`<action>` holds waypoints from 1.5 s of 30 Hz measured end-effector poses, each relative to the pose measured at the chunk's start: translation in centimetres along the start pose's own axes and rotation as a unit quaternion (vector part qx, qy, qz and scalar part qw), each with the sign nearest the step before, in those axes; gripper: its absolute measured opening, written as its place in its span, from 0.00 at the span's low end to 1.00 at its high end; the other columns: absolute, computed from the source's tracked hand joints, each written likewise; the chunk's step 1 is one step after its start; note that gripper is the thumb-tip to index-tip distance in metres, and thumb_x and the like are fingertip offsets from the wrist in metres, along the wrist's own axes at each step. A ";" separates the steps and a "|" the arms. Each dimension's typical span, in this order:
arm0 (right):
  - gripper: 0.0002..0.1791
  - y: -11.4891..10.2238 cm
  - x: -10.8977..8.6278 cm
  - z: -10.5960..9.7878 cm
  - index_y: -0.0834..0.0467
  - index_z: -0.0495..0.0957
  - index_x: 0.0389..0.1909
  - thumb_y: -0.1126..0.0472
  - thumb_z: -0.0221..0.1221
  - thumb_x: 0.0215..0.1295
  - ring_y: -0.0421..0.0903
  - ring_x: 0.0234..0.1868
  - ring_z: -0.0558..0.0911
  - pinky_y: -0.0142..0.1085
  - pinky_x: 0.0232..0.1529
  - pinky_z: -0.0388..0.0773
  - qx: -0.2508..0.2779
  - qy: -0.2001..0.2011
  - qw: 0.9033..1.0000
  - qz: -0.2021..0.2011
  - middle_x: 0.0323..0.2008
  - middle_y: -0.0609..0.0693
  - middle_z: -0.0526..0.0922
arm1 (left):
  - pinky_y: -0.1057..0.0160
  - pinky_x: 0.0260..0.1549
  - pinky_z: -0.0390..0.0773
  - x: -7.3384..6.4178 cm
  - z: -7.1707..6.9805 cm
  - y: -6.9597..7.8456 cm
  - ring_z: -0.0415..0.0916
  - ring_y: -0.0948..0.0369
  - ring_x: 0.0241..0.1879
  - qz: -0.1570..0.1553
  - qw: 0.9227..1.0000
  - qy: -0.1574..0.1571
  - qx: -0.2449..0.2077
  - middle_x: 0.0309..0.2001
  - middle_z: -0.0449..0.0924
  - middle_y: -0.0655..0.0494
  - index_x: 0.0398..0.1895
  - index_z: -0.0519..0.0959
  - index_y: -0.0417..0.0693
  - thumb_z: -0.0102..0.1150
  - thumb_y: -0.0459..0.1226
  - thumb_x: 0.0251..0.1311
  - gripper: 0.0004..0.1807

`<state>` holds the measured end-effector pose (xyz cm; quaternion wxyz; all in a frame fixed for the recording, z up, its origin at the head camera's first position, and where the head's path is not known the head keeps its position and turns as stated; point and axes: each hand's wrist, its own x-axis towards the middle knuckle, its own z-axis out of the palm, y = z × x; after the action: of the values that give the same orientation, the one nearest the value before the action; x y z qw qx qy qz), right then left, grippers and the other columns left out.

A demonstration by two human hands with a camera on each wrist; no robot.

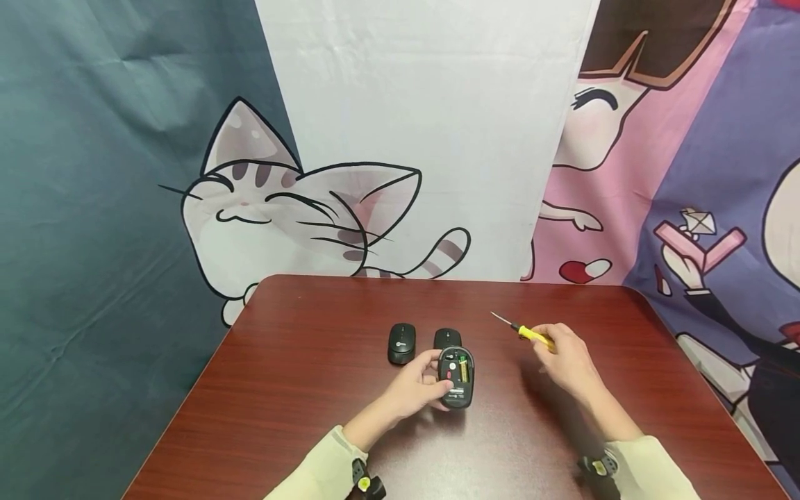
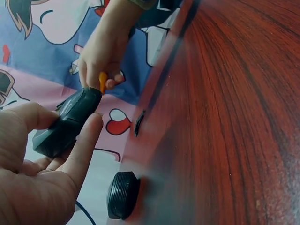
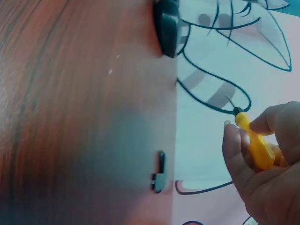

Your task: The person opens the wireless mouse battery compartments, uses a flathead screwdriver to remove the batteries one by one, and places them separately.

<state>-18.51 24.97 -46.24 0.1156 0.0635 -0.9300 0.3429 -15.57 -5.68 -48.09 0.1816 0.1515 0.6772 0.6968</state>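
The left hand is gripping a wireless mouse, its battery showing; the right hand is pinching a yellow-handled screwdriver between thumb and fingers.

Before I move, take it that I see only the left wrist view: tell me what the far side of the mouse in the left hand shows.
Observer: In the head view, a green and gold battery lies exposed in the underside of the mouse.
Operator: Now describe the front end of the yellow tool in the right hand; I catch only a bit of its handle.
Observer: The head view shows a thin metal shaft running out from it.
Operator: Say whether the tool touches the mouse; from here they seem to meet.
Observer: They are apart: the head view shows bare tabletop between them.
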 end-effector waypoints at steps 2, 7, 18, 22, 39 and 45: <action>0.11 -0.4 -0.2 -0.2 0.64 0.80 0.50 0.65 0.61 0.69 0.38 0.20 0.81 0.28 0.22 0.81 0.013 0.016 1.000 -0.008 0.41 0.57 0.77 | 0.54 0.32 0.91 0.0 -0.1 0.1 0.84 0.56 0.36 -0.001 1.000 -0.001 -0.002 0.48 0.74 0.44 0.68 0.65 0.33 0.61 0.24 0.61 0.31; 0.12 -1.2 -0.5 -0.7 0.63 0.81 0.50 0.66 0.63 0.68 0.39 0.23 0.84 0.26 0.24 0.83 0.048 0.054 0.997 -0.018 0.40 0.55 0.77 | 0.54 0.32 0.91 0.1 -0.2 0.3 0.85 0.55 0.37 -0.008 1.000 0.016 -0.001 0.48 0.77 0.43 0.65 0.67 0.31 0.62 0.26 0.61 0.28; 0.17 -3.1 -1.3 -2.9 0.58 0.78 0.54 0.56 0.65 0.69 0.36 0.27 0.86 0.21 0.28 0.79 0.136 0.071 0.988 0.021 0.30 0.54 0.88 | 0.48 0.37 0.90 0.2 -0.6 0.6 0.85 0.51 0.41 -0.008 1.000 0.015 -0.004 0.51 0.82 0.36 0.67 0.68 0.40 0.61 0.29 0.65 0.27; 0.18 -3.9 -1.7 -3.7 0.57 0.77 0.55 0.55 0.65 0.69 0.37 0.30 0.86 0.23 0.31 0.82 0.196 0.068 0.977 0.040 0.31 0.46 0.88 | 0.47 0.37 0.90 0.3 -0.7 0.6 0.86 0.52 0.41 -0.008 1.000 0.013 0.006 0.51 0.82 0.38 0.68 0.68 0.41 0.62 0.29 0.65 0.28; 0.14 -5.5 -2.1 -5.0 0.72 0.74 0.53 0.69 0.59 0.72 0.39 0.41 0.88 0.30 0.43 0.88 0.385 0.066 0.920 -0.037 0.47 0.47 0.88 | 0.62 0.42 0.88 0.3 -0.8 1.0 0.82 0.57 0.48 -0.004 0.997 0.034 0.067 0.50 0.82 0.46 0.61 0.74 0.37 0.61 0.39 0.69 0.22; 0.12 -5.5 -2.0 -5.1 0.72 0.71 0.53 0.71 0.55 0.73 0.42 0.48 0.87 0.34 0.46 0.87 0.446 0.043 0.892 -0.060 0.48 0.52 0.88 | 0.63 0.41 0.88 0.4 -0.8 1.1 0.82 0.57 0.48 0.000 0.998 0.027 0.048 0.53 0.82 0.45 0.62 0.73 0.35 0.63 0.38 0.68 0.24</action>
<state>-14.59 24.20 -39.59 0.1351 0.1497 -0.6681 0.7162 -16.34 -6.23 -47.06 0.1561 0.1409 0.7147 0.6671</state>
